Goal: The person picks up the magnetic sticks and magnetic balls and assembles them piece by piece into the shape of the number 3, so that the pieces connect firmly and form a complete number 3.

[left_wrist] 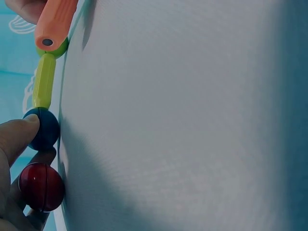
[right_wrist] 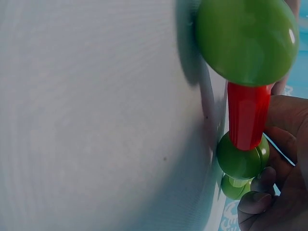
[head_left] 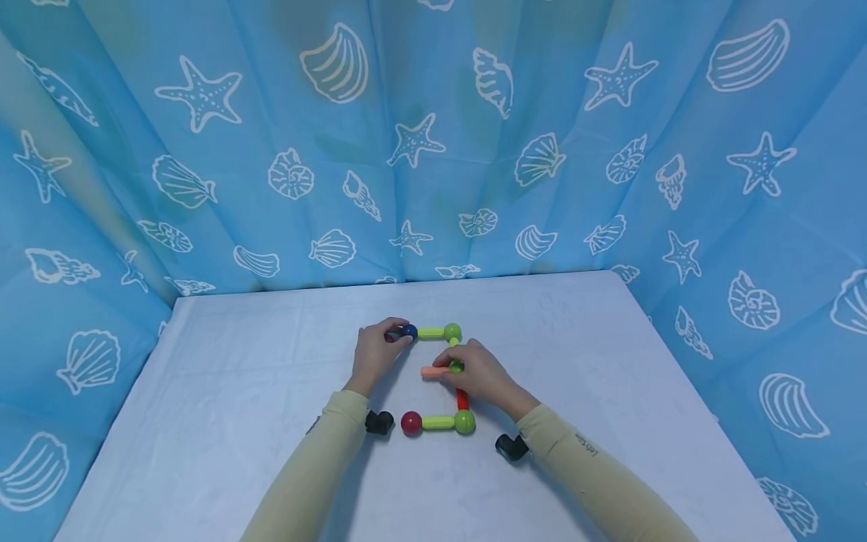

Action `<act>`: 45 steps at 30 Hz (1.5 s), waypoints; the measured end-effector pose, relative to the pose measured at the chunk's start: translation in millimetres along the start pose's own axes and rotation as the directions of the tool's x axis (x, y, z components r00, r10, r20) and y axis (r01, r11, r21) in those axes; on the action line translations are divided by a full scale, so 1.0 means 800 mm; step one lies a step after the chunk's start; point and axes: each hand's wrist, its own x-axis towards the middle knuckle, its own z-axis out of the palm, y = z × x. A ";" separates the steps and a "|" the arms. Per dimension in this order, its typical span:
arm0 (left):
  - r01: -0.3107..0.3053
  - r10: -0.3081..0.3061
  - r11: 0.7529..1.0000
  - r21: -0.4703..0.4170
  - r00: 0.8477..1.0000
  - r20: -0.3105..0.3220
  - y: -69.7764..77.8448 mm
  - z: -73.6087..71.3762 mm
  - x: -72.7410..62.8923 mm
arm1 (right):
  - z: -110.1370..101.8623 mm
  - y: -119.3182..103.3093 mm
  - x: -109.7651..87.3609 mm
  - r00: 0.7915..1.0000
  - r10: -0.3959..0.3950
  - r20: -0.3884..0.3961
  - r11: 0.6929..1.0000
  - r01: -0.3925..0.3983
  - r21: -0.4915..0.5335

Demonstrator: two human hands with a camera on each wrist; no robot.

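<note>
With thumb and fingers, my left hand (head_left: 378,355) pinches a blue ball (left_wrist: 46,131) at the far left end of the joined magnetic pieces. A loose red ball (left_wrist: 42,187) is also tucked among its fingers. My right hand (head_left: 484,374) grips an orange stick (head_left: 432,372) beside the middle green ball (right_wrist: 240,156); the stick points left. A yellow-green stick (head_left: 430,333) links the blue ball to the far green ball (head_left: 452,331). From the middle ball, a red stick (right_wrist: 249,115) runs to the near green ball (head_left: 464,421). Fingers partly hide the middle joint.
Another yellow-green stick (head_left: 439,422) joins the near green ball to a larger-looking red ball (head_left: 411,423). Black wrist cameras (head_left: 511,448) sit by both forearms. A white cloth covers the table (head_left: 237,391), and a blue shell-patterned curtain (head_left: 433,188) hangs behind it.
</note>
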 end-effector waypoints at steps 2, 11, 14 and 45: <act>-0.003 0.003 1.000 -0.002 1.000 0.000 0.000 0.000 0.000 | 0.000 -0.001 0.000 1.000 0.005 0.002 1.000 -0.005 0.004; 0.001 -0.001 1.000 0.003 1.000 0.007 -0.002 0.000 0.001 | -0.002 -0.003 -0.001 1.000 0.018 0.008 1.000 -0.018 0.000; 0.002 -0.002 1.000 0.005 1.000 0.008 -0.002 0.000 0.001 | -0.003 -0.003 -0.002 1.000 0.015 0.005 1.000 -0.015 0.002; -0.009 0.009 1.000 -0.010 1.000 0.000 -0.004 0.001 0.002 | -0.015 0.031 -0.023 0.997 0.018 -0.078 0.991 -0.007 0.137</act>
